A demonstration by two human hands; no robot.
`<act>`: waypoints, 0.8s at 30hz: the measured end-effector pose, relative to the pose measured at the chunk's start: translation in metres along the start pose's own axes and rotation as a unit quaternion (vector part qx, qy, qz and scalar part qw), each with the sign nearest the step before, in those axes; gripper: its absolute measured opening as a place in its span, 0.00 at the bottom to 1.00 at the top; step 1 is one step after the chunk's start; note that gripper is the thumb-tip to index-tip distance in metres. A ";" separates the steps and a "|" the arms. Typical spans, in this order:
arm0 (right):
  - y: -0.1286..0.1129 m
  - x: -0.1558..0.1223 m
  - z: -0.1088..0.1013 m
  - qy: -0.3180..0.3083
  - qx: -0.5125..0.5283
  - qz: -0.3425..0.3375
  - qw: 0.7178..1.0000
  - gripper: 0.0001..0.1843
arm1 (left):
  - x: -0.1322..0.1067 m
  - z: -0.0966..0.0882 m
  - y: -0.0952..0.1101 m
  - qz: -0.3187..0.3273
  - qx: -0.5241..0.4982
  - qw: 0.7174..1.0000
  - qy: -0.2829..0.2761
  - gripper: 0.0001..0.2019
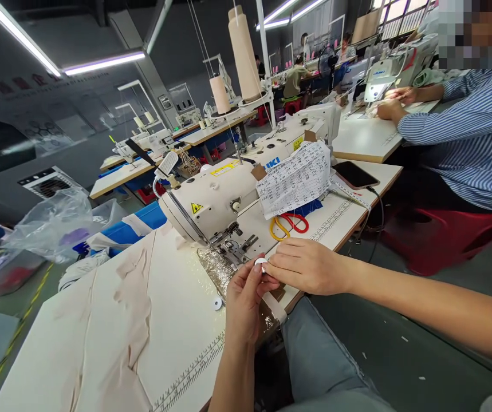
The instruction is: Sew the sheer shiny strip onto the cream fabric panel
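- Left hand: thumb and fingers pinched on a small white disc, just in front of the sewing machine.
- Right hand: fingers curled together, fingertips closed on the disc's other side.
- Blue "UKI" shows beside a handwritten sheet; the neighbouring machine reads "JUKI".
- White table: printed ruler markings, pale fabric at left.
- Lit workshop, more sewing tables behind.
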State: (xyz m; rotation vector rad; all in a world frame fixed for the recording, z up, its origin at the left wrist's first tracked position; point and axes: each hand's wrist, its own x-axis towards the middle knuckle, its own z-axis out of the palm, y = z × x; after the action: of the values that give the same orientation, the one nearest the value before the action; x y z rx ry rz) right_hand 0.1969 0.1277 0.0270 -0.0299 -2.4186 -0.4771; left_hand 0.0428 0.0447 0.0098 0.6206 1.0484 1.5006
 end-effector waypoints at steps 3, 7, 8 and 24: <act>-0.002 0.003 0.000 -0.013 0.002 0.065 0.998 0.24 | 0.004 -0.001 -0.003 0.029 0.009 0.999 0.030 0.30; -0.009 0.009 -0.001 -0.033 -0.024 0.121 0.992 0.25 | 0.006 -0.005 -0.006 0.071 0.048 0.995 0.059 0.32; -0.011 0.011 -0.002 -0.037 -0.022 0.124 0.991 0.25 | 0.007 -0.006 -0.006 0.078 0.057 0.993 0.063 0.32; -0.002 0.040 0.018 0.034 0.164 0.193 0.967 0.19 | -0.017 -0.029 0.003 0.011 0.110 0.992 -0.054 0.29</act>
State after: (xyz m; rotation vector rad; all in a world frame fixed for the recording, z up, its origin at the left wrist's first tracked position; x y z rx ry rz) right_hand 0.1546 0.1282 0.0384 -0.3273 -2.3179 0.0996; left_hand 0.0210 0.0205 0.0017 0.8611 1.1358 1.3645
